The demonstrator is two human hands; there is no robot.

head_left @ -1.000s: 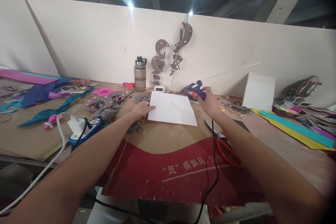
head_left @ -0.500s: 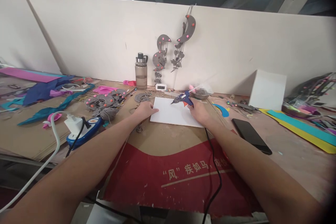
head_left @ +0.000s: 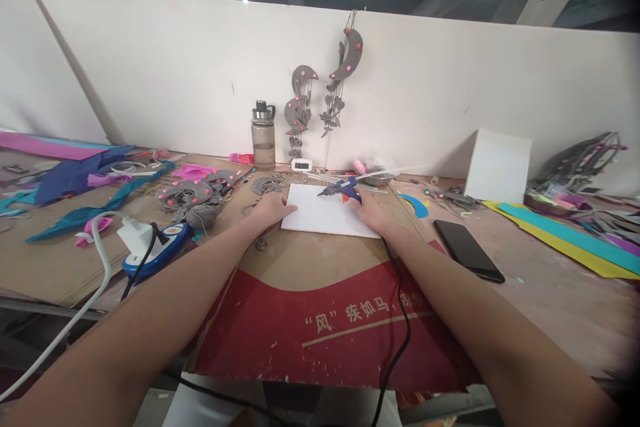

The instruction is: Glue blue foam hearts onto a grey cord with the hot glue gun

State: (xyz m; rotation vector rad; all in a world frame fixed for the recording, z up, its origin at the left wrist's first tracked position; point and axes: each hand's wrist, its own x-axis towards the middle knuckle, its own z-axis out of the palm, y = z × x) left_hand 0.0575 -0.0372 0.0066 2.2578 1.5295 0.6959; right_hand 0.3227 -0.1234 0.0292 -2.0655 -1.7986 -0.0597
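A white board (head_left: 320, 217) lies flat on a cardboard sheet (head_left: 300, 267) in front of me. My left hand (head_left: 273, 209) grips its left edge, thumb on top and fingers tucked out of sight. My right hand (head_left: 369, 210) is closed round the handle of a dark blue glue gun (head_left: 343, 187) at the board's right side. The gun's nozzle points left above the board, and a long pale glue stick sticks out behind it. Its black cable (head_left: 407, 320) runs down over the red part of the cardboard.
A bottle (head_left: 263, 137) and small clock (head_left: 301, 165) stand by the back wall, below hanging grey crescents (head_left: 350, 57). A phone (head_left: 469, 250) lies right; a blue power strip (head_left: 160, 253), yarn (head_left: 200, 213) and felt scraps lie left. A white block (head_left: 499, 167) leans behind coloured sheets (head_left: 570, 237).
The whole view has shifted slightly, so things appear a little further left. The glue gun is tilted a bit differently in my right hand. My left hand keeps its place at the board's edge.
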